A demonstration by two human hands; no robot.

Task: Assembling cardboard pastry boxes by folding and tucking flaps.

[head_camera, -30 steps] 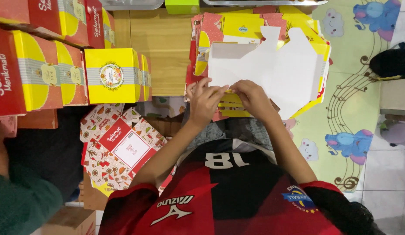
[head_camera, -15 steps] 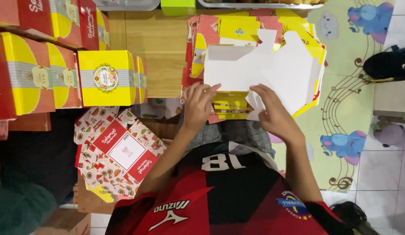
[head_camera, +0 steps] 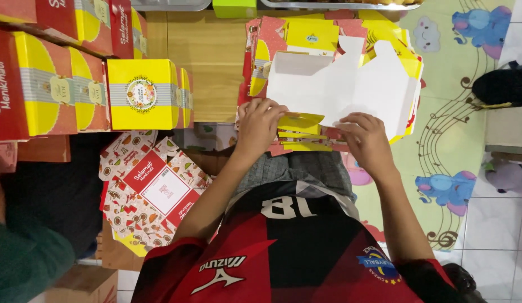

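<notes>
While earlier flat, yellow flap [head_camera: 299,120] up.

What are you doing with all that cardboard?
A person in a red and black shirt is folding a flat carton, white side up. The left hand pinches a yellow flap, and the right hand presses the near edge. Finished yellow and red boxes stand at the left.

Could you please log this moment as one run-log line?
left hand: folding yellow flap | right hand: pressing white unfolded cardboard box blank | stack: flat yellow-red cartons beneath
</notes>
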